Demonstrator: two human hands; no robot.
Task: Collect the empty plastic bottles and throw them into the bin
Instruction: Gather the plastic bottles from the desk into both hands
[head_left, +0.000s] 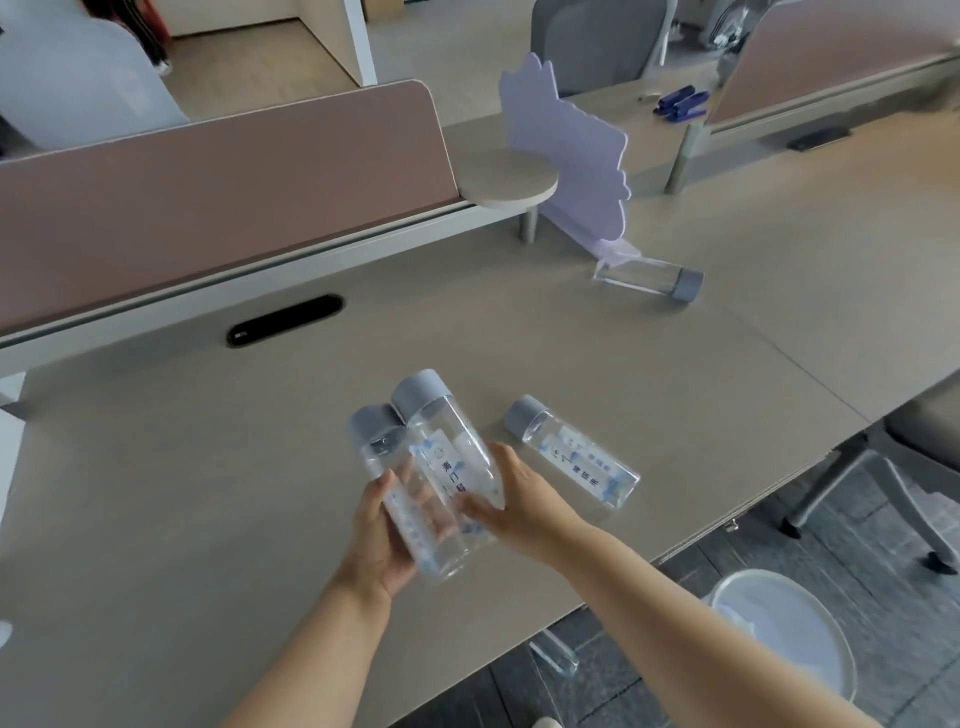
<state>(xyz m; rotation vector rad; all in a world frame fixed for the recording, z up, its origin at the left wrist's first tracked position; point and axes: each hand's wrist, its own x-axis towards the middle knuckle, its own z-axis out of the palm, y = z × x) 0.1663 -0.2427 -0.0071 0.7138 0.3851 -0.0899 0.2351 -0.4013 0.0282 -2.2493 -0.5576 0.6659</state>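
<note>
Two clear plastic bottles with grey caps are held together above the desk. My left hand (382, 540) grips the lower, left bottle (382, 462) from below. My right hand (511, 501) holds the upper bottle (447, 447) from the right side. A third bottle (571, 449) with a blue-printed label lies flat on the desk just right of my hands. A fourth bottle (652, 280) lies farther back by a purple divider. The white bin (789, 631) stands on the floor at the lower right, below the desk edge.
The beige desk (208, 493) ends in a diagonal edge at the right. A purple cut-out divider (569, 161) and a small round shelf (506, 179) stand at the back. A pink partition (208, 192) borders the rear left. A chair base (883, 493) sits right of the desk.
</note>
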